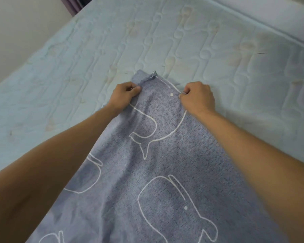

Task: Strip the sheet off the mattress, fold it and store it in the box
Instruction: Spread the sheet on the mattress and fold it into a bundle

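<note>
Folding step: left hand [125,95] and right hand [197,97] pinch the sheet [156,172] edge with curled fingers mid-mattress [218,58]; next, lay the fold flat.

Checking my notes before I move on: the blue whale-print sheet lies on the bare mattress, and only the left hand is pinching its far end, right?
Not quite. The head view shows the left hand and the right hand both pinching the far end of the sheet, which lies on the bare mattress.
</note>
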